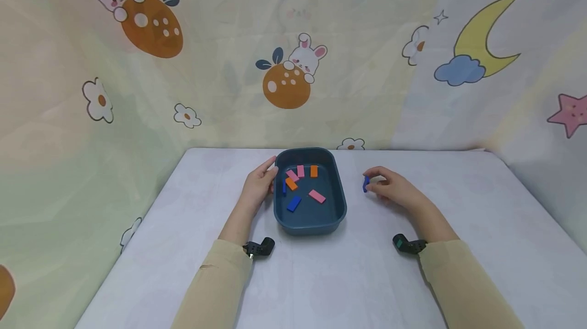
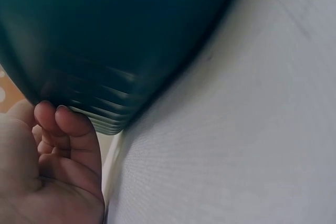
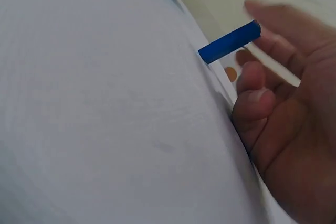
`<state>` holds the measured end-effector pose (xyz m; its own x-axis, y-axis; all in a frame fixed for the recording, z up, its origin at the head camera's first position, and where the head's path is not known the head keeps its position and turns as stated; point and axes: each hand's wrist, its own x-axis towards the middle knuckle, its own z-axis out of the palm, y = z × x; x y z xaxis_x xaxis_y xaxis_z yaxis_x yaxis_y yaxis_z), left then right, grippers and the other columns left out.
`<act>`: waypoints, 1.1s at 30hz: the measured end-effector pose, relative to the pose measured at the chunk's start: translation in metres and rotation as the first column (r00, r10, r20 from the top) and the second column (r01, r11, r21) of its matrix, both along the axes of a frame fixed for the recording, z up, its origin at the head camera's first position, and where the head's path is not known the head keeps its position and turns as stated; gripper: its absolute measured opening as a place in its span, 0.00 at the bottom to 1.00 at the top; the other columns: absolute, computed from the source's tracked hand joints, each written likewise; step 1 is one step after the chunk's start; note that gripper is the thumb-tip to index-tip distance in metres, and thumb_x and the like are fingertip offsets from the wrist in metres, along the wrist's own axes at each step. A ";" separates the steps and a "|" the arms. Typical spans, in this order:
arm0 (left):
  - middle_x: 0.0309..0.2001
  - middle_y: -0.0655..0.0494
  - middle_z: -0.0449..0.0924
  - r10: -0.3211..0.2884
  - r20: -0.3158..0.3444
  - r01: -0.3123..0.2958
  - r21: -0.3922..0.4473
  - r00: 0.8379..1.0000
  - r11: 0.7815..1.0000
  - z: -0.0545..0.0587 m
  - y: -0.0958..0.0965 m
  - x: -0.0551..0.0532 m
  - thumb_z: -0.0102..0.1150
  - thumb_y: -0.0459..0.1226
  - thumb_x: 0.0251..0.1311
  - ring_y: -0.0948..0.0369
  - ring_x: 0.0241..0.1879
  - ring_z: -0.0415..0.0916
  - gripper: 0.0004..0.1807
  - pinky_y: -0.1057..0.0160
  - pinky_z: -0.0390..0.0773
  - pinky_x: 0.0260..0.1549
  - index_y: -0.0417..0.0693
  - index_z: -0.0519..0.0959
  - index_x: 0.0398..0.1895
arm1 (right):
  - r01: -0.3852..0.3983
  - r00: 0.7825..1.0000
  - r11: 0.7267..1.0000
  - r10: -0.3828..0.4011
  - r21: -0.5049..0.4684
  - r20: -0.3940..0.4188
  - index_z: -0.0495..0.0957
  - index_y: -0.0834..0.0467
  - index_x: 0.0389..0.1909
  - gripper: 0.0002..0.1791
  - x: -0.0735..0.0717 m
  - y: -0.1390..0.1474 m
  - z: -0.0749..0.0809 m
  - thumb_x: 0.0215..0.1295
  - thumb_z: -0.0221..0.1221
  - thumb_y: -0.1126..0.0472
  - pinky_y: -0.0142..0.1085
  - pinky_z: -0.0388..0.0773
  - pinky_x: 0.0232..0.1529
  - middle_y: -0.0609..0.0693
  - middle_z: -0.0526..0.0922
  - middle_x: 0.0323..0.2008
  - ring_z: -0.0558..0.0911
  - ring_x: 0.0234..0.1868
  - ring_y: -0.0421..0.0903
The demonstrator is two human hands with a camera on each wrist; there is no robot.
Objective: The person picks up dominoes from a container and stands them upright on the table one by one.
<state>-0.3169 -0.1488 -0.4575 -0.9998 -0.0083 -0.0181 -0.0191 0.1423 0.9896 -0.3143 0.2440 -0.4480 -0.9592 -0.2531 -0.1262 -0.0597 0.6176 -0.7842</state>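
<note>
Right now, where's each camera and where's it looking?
Head: worn there, facing forward and down at the dark teal rectangular tray; left hand, right hand, beige sleeves show.
Left wrist: worn there, facing the tray; left fingers show.
Right wrist: worn there, facing the small blue rectangular block; right fingers show.
Head and right wrist share that block.

Bin (image 2: 121,30) cut off, L-wrist cam.

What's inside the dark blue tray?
In the tray lie three pink blocks, two orange blocks and two blue blocks. The bits of floor right under the blocks are covered, so I can't see whether anything is there.
</note>
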 end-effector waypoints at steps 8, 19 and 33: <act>0.28 0.54 0.76 -0.013 0.016 0.012 0.017 1.000 1.000 0.001 0.001 0.001 0.55 0.52 0.69 0.60 0.24 0.70 0.24 0.66 0.73 0.26 0.72 0.70 0.68 | -0.039 0.998 0.999 0.038 -0.033 -0.042 0.70 0.45 0.63 0.25 0.009 -0.006 0.032 0.69 0.58 0.43 0.41 0.73 0.31 0.58 0.74 0.46 0.73 0.25 0.54; 0.28 0.54 0.76 0.000 0.019 -0.001 0.021 1.000 1.000 0.001 -0.002 0.000 0.55 0.51 0.69 0.60 0.24 0.71 0.24 0.66 0.73 0.27 0.71 0.71 0.68 | -0.241 0.970 0.966 0.236 -0.091 -0.054 0.76 0.44 0.56 0.16 -0.007 -0.066 0.086 0.69 0.59 0.47 0.44 0.75 0.38 0.51 0.75 0.55 0.75 0.25 0.55; 0.29 0.55 0.77 -0.006 0.022 0.005 0.046 1.000 0.999 0.001 0.000 -0.001 0.56 0.51 0.68 0.60 0.24 0.71 0.24 0.66 0.74 0.27 0.71 0.71 0.67 | -0.354 0.925 0.935 0.355 -0.030 0.135 0.77 0.55 0.59 0.19 -0.045 -0.159 0.084 0.71 0.57 0.53 0.42 0.82 0.43 0.64 0.77 0.51 0.78 0.36 0.53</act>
<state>-0.3178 -0.1483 -0.4565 -0.9992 -0.0014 -0.0404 -0.0404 0.0970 0.9945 -0.3597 0.0852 -0.3641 -0.7806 -0.5741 -0.2471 -0.1664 0.5719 -0.8033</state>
